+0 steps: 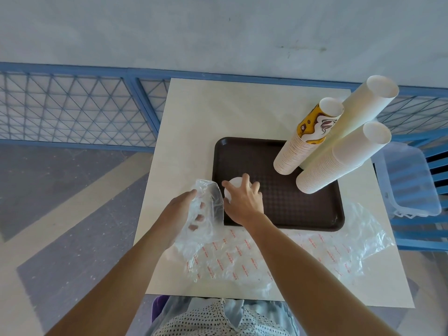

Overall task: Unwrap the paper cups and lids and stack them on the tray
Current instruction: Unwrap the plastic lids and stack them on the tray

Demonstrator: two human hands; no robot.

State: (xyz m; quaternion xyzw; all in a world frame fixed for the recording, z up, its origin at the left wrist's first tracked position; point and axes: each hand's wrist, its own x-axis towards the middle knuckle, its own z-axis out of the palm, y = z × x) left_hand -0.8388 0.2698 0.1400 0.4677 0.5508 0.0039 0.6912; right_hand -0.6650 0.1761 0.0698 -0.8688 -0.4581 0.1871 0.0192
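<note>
A dark brown tray (pixel 286 204) lies on the cream table. Three tall stacks of paper cups stand on its right side: a yellow-printed stack (pixel 305 139), a long plain white stack (pixel 358 112) behind it, and a nearer white stack (pixel 339 161). At the tray's left edge my right hand (pixel 244 202) grips a white stack of lids (pixel 234 186) from above, fingers curled around it. Left of that, my left hand (pixel 186 209) holds a clear plastic wrapper (pixel 206 207) bunched around its fingers.
Crumpled clear wrappers with red print (pixel 303 253) cover the table's near side. A clear plastic bin (pixel 409 180) sits on a blue chair at the right. A blue mesh fence (pixel 72 105) runs behind the table (pixel 194 112).
</note>
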